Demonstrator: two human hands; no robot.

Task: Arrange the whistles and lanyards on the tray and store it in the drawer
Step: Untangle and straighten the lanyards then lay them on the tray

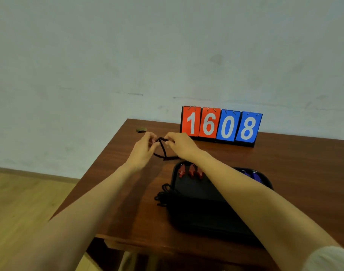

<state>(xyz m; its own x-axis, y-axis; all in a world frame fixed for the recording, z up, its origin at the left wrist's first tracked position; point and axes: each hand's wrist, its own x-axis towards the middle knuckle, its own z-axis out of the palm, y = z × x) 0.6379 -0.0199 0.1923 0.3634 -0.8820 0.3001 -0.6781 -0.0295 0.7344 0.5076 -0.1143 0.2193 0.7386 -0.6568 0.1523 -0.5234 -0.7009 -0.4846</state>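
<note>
Both hands hold one dark red lanyard (163,151) above the far left part of the wooden table (284,163). My left hand (144,148) pinches its left end and my right hand (180,144) pinches its right end; a loop hangs down between them. A black tray (198,194) lies on the table nearer to me, partly under my right forearm. Three red whistles (189,171) stand along its far left edge and blue whistles (251,176) at its far right. A bundle of black lanyards (164,194) lies over the tray's left rim.
A flip scoreboard (221,126) reading 1608 stands at the table's back edge against the wall. A small round object (141,130) sits at the far left corner. Wooden floor (26,202) lies to the left of the table.
</note>
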